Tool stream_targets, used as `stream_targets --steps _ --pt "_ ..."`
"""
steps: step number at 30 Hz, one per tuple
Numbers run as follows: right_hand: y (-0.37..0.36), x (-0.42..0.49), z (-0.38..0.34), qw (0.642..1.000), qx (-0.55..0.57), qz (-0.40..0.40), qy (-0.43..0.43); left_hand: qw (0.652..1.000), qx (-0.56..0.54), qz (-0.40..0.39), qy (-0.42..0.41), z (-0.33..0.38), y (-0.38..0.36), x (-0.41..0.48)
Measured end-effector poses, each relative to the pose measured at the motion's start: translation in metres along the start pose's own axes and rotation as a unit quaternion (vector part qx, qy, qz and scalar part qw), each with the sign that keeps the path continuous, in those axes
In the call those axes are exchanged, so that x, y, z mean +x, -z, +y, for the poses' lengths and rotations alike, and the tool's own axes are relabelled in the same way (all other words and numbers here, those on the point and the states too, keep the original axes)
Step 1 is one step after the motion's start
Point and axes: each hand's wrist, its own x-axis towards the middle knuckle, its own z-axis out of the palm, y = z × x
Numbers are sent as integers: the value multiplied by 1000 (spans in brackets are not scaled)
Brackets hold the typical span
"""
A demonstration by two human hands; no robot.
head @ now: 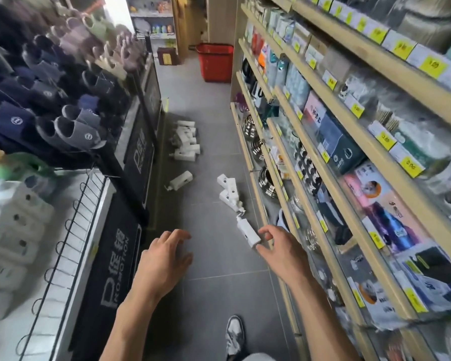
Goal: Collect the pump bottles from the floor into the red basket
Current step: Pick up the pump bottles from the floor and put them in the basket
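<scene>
Barely started by the look of it. The basket [215, 63] sits way up the aisle at 12 o'clock. I can't see inside it from here, so no idea if anything's in yet. Plenty left on the floor [214, 256]: a pile [186, 142] of pump bottles at 11 o'clock against the left rack [141, 131], a single one [180, 179] lying closer, and a small cluster [228, 190] at 1 o'clock by the shelves [271, 178]. So most of the job is still to do, I'd say.

The right hand [279, 248] is low at 1 o'clock, its grip narrowed to a pinch. Thumb and fingers are on either side of the base end of the nearest bottle [248, 230], pump end pointing away. Looks like contact on both sides, but I can't tell if it's off the floor. The left hand [164, 259] at 11 o'clock hangs over bare tile, fingers spread and loosely bent, holding nothing.
</scene>
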Motion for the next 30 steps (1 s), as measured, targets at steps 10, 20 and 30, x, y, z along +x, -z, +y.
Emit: stream_targets --steps 10,20,30 --pt "10 110 -10 1000 6 -15 9 1000 9 3 17 12 11 94" --pt "-3 181 -39 999 15 22 -18 1000 15 -19 12 -16 26 186" --pt "3 243 -99 998 15 45 -40 997 75 21 -25 -50 85 288"
